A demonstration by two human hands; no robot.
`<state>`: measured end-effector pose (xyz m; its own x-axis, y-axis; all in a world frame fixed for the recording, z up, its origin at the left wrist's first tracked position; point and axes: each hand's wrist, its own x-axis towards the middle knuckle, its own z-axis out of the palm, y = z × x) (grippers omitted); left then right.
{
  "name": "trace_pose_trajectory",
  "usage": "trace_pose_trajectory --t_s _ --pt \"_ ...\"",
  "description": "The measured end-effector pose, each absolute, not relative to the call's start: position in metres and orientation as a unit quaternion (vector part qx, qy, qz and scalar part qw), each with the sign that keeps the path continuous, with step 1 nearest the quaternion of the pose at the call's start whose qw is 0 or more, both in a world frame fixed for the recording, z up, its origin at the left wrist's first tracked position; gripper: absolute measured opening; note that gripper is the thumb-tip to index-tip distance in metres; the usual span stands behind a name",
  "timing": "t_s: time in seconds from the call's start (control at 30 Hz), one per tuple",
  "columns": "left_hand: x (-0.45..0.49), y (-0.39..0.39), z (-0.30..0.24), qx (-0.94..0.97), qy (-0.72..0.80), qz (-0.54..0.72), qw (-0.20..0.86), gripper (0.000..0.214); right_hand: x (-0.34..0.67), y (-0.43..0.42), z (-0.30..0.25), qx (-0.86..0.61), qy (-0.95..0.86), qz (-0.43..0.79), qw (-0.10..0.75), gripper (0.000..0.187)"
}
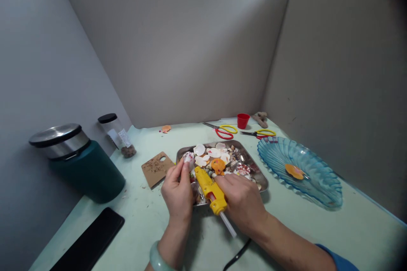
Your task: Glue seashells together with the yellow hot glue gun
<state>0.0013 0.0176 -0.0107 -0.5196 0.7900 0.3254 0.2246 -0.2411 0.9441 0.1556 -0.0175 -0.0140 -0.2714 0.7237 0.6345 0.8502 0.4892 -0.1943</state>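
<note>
My left hand pinches a small whitish seashell with reddish specks between thumb and fingers. My right hand is wrapped round a yellow hot glue gun, whose nozzle points up and left toward that shell. A clear glue stick sticks out of the gun's back end. Both hands are over the near part of a metal tray full of shells. Among them lie white flat shells, an orange shell and a red-striped one. Whether the nozzle touches the held shell, I cannot tell.
Left stand a teal thermos, a clear jar and a black phone. A brown board lies beside the tray. Behind are two scissors and a red cup. A blue glass dish with an orange shell sits right.
</note>
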Motion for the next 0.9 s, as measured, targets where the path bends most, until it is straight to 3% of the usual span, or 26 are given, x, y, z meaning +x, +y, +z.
trace_pose_trajectory --t_s 0.57,0.9 --pt "-0.0008 0.0186 -0.0105 0.500 0.568 0.622 0.203 0.038 0.1554 -0.0167 -0.0151 -0.512 -0.785 -0.106 0.333 0.019" --pt "-0.0026 0.0199 -0.0121 0.486 0.564 0.628 0.226 0.038 0.1569 -0.0168 -0.0151 -0.499 -0.783 -0.102 0.357 0.032"
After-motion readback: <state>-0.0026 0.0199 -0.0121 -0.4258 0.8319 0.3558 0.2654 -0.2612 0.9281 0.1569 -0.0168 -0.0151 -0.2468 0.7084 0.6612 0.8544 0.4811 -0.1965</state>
